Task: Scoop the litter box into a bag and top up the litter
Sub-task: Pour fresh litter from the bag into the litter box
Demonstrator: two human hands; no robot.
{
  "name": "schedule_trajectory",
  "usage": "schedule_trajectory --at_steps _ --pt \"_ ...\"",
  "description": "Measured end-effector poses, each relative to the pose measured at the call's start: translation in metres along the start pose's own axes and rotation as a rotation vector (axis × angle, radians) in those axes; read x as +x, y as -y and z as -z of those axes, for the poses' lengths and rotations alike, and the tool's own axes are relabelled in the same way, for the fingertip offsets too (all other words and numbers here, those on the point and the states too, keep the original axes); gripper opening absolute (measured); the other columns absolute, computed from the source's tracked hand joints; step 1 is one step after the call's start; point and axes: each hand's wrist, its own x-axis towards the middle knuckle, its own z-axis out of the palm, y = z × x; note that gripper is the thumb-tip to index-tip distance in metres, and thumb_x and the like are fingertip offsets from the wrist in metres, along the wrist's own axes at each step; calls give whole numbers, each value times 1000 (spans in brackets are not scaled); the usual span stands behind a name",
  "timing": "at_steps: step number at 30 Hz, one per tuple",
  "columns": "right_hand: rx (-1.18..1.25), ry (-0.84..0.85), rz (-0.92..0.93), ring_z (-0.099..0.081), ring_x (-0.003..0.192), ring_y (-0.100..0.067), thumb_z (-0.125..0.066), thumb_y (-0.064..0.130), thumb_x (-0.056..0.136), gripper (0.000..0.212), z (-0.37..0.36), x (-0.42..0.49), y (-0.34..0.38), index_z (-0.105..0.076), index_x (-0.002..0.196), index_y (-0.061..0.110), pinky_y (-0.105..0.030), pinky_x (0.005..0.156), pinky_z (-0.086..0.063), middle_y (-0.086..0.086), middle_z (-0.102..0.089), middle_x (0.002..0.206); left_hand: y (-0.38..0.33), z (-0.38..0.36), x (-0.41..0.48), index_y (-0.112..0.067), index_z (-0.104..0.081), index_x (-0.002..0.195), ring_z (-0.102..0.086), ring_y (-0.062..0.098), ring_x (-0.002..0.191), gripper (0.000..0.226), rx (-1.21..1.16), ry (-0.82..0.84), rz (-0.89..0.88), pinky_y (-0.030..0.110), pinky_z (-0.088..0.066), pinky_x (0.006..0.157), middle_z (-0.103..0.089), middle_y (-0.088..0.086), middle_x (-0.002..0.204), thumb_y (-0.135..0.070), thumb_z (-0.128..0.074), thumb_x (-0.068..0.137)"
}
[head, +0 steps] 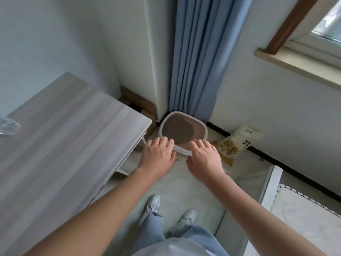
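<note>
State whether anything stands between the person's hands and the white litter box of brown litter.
Nothing visible does: the left hand and the right hand reach the near rim of the white plastic litter box.

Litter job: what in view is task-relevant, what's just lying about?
For the job: litter box; litter bag against the wall beside it; left hand and right hand, both open by the box's near rim.

Lying about: table; clear plastic on it; curtain; mattress; cardboard behind the table.
</note>
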Motion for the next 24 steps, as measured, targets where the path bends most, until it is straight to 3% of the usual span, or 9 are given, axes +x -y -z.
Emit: schedule_trajectory --at_steps 13,18,24 --pt "-50 112 212 -45 132 -24 -49 28 93 46 -13 17 25 -51 138 19 -35 107 -38 1 -55 139 20 -16 -56 -14 -55 93 -57 28 79 23 11 -18 316 38 -42 69 -57 5 88 -36 -49 90" --pt "-31 91 175 -46 132 -24 -50 29 95 42 -8 11 4 -52 136 18 -34 107 -38 0 -55 139 1 -20 -39 -14 -55 95 -56 27 80 26 3 -15 251 38 -43 70 -57 5 90 -36 -42 91" --pt "14 46 -31 -49 126 -27 -52 28 94 36 -2 -9 -65 -55 128 17 -36 101 -41 -3 -58 132 -56 -16 9 -14 -59 101 -58 28 85 26 -25 -5 40 40 -44 74 -60 5 95 -35 -48 90"
